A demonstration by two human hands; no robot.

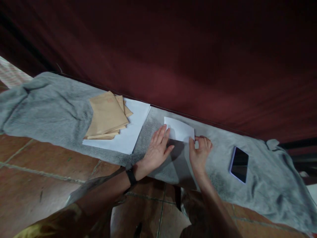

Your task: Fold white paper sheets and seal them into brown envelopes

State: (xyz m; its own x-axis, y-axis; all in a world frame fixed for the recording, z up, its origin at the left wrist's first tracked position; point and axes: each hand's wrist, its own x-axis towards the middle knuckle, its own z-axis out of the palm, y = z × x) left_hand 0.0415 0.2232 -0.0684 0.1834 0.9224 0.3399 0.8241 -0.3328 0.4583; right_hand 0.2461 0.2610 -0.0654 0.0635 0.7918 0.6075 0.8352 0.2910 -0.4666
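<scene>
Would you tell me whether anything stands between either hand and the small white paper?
Nothing visible does: the left hand rests its fingers on the left end of the small white paper, and the right hand has its fingers at the lower right corner.

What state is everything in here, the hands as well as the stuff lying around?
small white paper: lying between the hands, slightly curved
left hand: open, fingertips on the paper's left end
right hand: pinching its right end
brown paper stack: unevenly piled
large white paper: partly covered
phone: screen dark
gray cloth: spread out, rumpled at both ends
black wristband: worn
</scene>
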